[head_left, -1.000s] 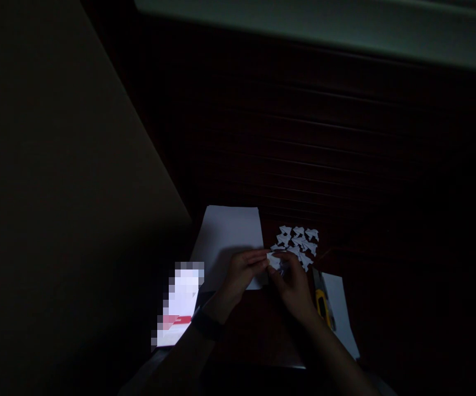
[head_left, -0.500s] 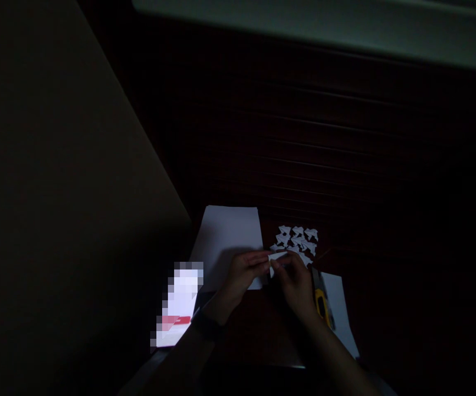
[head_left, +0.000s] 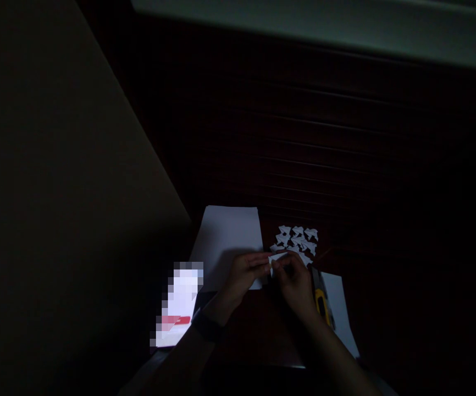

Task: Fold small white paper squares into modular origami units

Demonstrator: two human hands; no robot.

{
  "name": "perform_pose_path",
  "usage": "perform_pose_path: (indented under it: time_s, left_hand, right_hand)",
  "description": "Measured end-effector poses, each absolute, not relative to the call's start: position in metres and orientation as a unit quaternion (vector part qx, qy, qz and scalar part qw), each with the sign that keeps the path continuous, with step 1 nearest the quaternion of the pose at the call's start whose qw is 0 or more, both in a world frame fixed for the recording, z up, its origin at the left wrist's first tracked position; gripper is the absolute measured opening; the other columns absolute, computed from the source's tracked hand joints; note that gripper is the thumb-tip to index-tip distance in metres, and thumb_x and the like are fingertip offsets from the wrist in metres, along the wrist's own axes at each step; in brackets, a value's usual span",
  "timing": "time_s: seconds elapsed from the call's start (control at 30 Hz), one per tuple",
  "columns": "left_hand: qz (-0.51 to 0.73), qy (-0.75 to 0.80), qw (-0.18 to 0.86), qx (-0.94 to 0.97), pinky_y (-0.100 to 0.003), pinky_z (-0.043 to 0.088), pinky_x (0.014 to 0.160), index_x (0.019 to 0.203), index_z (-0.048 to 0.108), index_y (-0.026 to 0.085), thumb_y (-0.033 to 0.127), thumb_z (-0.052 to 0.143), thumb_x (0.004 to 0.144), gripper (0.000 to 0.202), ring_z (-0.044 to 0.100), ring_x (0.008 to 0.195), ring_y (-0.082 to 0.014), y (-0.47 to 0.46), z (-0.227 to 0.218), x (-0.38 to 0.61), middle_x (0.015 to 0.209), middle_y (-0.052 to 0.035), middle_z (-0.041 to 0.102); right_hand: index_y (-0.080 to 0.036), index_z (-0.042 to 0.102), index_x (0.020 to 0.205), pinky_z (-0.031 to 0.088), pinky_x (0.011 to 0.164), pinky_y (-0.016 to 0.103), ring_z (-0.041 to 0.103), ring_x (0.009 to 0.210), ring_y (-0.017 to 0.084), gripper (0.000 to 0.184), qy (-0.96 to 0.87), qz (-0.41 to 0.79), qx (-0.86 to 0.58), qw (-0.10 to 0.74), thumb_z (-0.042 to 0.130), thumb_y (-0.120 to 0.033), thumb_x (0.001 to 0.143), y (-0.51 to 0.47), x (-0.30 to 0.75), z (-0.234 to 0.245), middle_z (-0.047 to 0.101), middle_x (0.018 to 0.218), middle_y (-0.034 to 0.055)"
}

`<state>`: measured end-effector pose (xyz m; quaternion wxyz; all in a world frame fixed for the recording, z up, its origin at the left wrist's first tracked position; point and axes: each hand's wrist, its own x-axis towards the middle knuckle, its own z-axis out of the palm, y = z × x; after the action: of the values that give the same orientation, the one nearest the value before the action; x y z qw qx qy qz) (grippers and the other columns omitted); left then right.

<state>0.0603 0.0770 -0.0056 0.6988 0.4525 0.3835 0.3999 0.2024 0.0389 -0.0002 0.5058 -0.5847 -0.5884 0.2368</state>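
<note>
Between my two hands is a small folded piece of white paper, held just above the dark table. My left hand pinches its left edge, with a dark band around the wrist. My right hand grips the paper from the right, thumb and fingers pressed together on it. Part of the paper is hidden behind the fingers. Just beyond my hands lie several small folded white paper figures in loose rows.
A stack of white paper lies to the left, partly under my left hand's shadow. A yellow-and-black utility knife rests beside more white paper on the right. A bright screen glows at lower left. The dark tabletop ends near me.
My right thumb and fingers have shifted very slightly on the folded paper. Otherwise the hands and the things around them stay in place.
</note>
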Motion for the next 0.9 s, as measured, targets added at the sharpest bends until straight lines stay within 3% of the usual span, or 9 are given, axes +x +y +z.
perform_pose_path:
  time_s: [0.2,0.47,0.6,0.77,0.83,0.9]
  left_hand:
    - [0.407,0.393,0.693,0.447,-0.028,0.050,0.071,0.096,0.067,0.012,0.032,0.066,0.072,0.031,0.063,0.079,-0.0186,0.076,-0.002,0.063,0.089,-0.0094,0.069]
    - [0.411,0.439,0.663,0.447,-0.027,0.052,0.060,0.077,0.069,0.011,0.036,0.069,0.067,0.027,0.062,0.062,-0.0154,0.082,-0.002,0.069,0.071,-0.0066,0.068]
    - [0.446,0.462,0.637,0.427,-0.027,0.053,0.061,0.078,0.068,0.011,0.032,0.069,0.067,0.023,0.062,0.063,-0.0154,0.083,-0.006,0.069,0.072,-0.0060,0.068]
    - [0.490,0.493,0.579,0.427,-0.024,0.051,0.057,0.078,0.068,0.011,0.032,0.068,0.069,0.022,0.061,0.061,-0.0142,0.084,-0.004,0.068,0.069,-0.0053,0.067]
    - [0.501,0.498,0.566,0.424,-0.024,0.051,0.058,0.080,0.068,0.011,0.031,0.068,0.069,0.022,0.061,0.062,-0.0143,0.083,-0.002,0.068,0.070,-0.0058,0.067]
    - [0.507,0.500,0.562,0.421,-0.025,0.052,0.059,0.081,0.068,0.011,0.031,0.068,0.069,0.023,0.061,0.062,-0.0144,0.083,-0.001,0.068,0.069,-0.0056,0.067]
  right_hand:
    - [-0.020,0.055,0.072,0.041,0.080,0.033,0.054,0.088,0.020,0.012,-0.595,0.234,-0.583,0.501,0.051,-0.021,0.083,0.039,0.203,0.000,0.058,0.090,0.0052]
    - [-0.020,0.057,0.072,0.041,0.082,0.034,0.055,0.092,0.020,0.012,-0.618,0.217,-0.577,0.489,0.052,-0.020,0.082,0.039,0.201,-0.001,0.059,0.091,0.0053]
    - [-0.021,0.061,0.087,0.038,0.091,0.039,0.049,0.107,0.023,0.009,-0.625,0.187,-0.589,0.477,0.054,-0.022,0.081,0.036,0.201,0.003,0.055,0.112,0.0076]
    - [-0.022,0.042,0.124,0.026,0.102,0.048,0.033,0.124,0.028,0.055,-0.573,0.180,-0.602,0.526,0.063,-0.030,0.074,0.030,0.195,0.010,0.038,0.134,0.0106]
    - [-0.023,0.033,0.130,0.030,0.100,0.048,0.037,0.121,0.027,0.068,-0.522,0.250,-0.582,0.571,0.066,-0.031,0.072,0.030,0.194,0.011,0.040,0.133,0.0109]
    - [-0.025,0.032,0.131,0.038,0.094,0.044,0.045,0.115,0.026,0.069,-0.459,0.351,-0.543,0.609,0.066,-0.031,0.072,0.032,0.194,0.011,0.046,0.126,0.0098]
